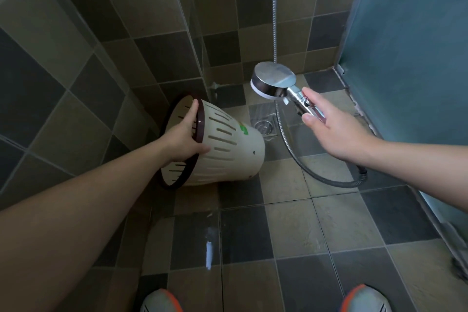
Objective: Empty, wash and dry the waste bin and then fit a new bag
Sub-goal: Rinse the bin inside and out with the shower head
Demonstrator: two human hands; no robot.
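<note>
A cream slotted waste bin with a dark brown rim is tipped on its side above the tiled floor, its mouth facing me and to the left. My left hand grips its rim, fingers inside and thumb outside. A small green sticker shows on its wall. My right hand holds the chrome handle of a shower head, whose round face points down and left toward the bin. No water is visible. No bag is in the bin.
A square floor drain lies just right of the bin. The shower hose loops across the floor. Tiled walls close the left and back; a frosted glass panel stands at right. My shoes show at the bottom.
</note>
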